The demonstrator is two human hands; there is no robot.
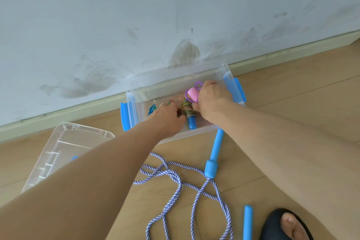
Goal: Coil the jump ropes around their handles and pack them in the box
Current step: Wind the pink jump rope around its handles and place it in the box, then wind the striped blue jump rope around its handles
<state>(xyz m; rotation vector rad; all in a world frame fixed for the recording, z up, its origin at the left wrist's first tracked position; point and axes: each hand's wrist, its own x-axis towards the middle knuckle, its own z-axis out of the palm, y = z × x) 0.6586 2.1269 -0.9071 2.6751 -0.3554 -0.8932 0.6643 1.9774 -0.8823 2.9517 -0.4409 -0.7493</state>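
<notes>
A clear plastic box with blue latches stands on the floor by the wall. Both hands reach into it. My right hand grips a pink-handled jump rope with purple cord coiled around it. My left hand is inside the box beside a blue-handled rope wrapped in multicoloured cord; its fingers are hidden. A teal coil lies at the box's left end. On the floor lies an uncoiled blue-and-white braided rope with two blue handles.
The clear box lid lies on the wooden floor at the left. A second blue handle lies near my foot in a dark slipper at the bottom right. A stained white wall and a skirting board run behind the box.
</notes>
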